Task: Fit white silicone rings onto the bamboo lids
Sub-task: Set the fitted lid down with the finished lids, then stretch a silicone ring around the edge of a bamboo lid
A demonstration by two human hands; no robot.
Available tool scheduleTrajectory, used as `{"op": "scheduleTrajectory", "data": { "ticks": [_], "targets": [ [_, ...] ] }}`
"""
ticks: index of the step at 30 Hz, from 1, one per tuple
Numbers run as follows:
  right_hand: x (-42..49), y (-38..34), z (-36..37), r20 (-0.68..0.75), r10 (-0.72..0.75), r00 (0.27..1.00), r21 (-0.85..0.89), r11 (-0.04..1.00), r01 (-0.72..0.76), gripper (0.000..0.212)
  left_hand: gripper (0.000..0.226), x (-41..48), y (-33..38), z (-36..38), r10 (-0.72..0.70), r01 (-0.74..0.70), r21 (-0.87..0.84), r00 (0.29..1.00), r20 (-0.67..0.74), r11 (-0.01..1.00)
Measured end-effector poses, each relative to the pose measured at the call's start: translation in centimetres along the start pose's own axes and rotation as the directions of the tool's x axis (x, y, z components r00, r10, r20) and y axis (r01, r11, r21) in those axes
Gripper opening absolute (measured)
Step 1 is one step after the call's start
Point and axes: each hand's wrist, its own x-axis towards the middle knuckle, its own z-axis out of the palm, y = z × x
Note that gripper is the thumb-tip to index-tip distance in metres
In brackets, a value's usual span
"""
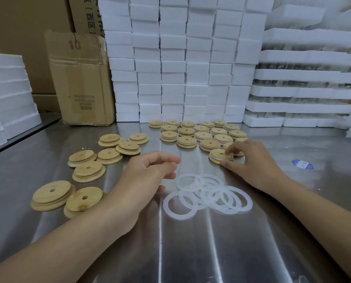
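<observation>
From my feed, both hands are out over the shiny metal surface point(191, 248). The right hand point(254, 162) grips one lid point(218, 154) lying flat on the surface. Its fingers are curled over the top of the lid and its thumb is against the near edge. A white band shows round the step of that lid, on the side facing me.

The left hand point(146, 178) hangs just above the surface left of centre. Its fingers are loosely curled and I see nothing in them.

The loose rings point(208, 193) lie flat in an overlapping heap between the two hands, a little nearer me. The left thumb is just beside the heap's left edge.

The bare lids point(88, 170) are scattered to the left, wide side down, some overlapping each other. Each has a small hole in the middle.

The finished lids point(203, 136) sit in close rows beyond the right hand, with white showing at their rims. The gripped lid is at the near edge of that group.

A blue sticker point(302, 164) lies on the surface to the right. At the back stand white foam blocks point(180, 58) in stacks, foam trays point(309, 76) to the right, and a worn cardboard box point(82, 78) to the left.
</observation>
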Motion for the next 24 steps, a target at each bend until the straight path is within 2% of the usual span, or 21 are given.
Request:
{"op": "scheduleTrajectory", "data": {
  "ticks": [5,7,8,9,11,12,14,17,19,22,24],
  "targets": [
    [-0.1,-0.3,-0.1,-0.011,0.013,1.000,0.033,0.999,-0.013,0.019,0.024,0.1,0.2,-0.1,0.046,-0.046,0.034,0.999,-0.018,0.998],
    [-0.1,-0.5,-0.1,-0.022,0.005,1.000,0.051,0.999,-0.003,0.014,0.025,0.5,0.1,-0.6,0.138,-0.128,0.150,0.989,-0.057,0.980],
    [-0.1,-0.8,-0.1,-0.037,-0.008,0.999,0.064,0.998,0.011,0.010,0.024,0.8,0.0,-1.0,0.211,-0.182,0.265,0.974,-0.082,0.947],
    [-0.2,-1.0,-0.1,-0.058,-0.024,0.998,0.076,0.997,0.028,0.008,0.023,1.2,-0.1,-1.6,0.294,-0.228,0.439,0.952,-0.088,0.869],
    [-0.3,-1.7,-0.2,-0.091,-0.053,0.994,0.090,0.994,0.061,0.005,0.036,2.0,-0.2,-3.2,0.413,-0.222,0.799,0.910,-0.036,0.559],
    [-0.4,-2.1,-0.3,-0.096,-0.066,0.993,0.097,0.992,0.075,0.005,0.045,2.3,-0.2,-4.2,0.421,-0.177,0.886,0.907,-0.022,0.428],
    [-0.8,-2.9,-0.3,-0.084,-0.100,0.991,0.121,0.987,0.110,0.007,0.058,3.1,-0.2,-6.1,0.323,-0.044,0.949,0.944,-0.063,0.313],
    [-1.3,-3.7,-0.3,-0.034,-0.163,0.986,0.130,0.978,0.166,0.010,0.066,3.9,-0.7,-7.3,0.044,0.167,0.969,0.983,-0.177,0.182],
    [-1.6,-4.1,-0.4,0.008,-0.193,0.981,0.158,0.969,0.189,0.010,0.058,3.8,-0.8,-7.3,-0.066,0.203,0.964,0.979,-0.194,0.173],
    [-1.9,-4.3,-0.5,0.101,-0.237,0.966,0.211,0.954,0.212,0.010,0.044,3.8,-0.8,-7.6,-0.006,0.123,0.954,0.992,-0.126,0.274],
    [-2.0,-4.4,-0.3,0.152,-0.264,0.952,0.217,0.949,0.229,0.014,0.052,3.8,-0.3,-8.2,-0.030,0.126,0.931,0.992,-0.123,0.342]
  ]
}}
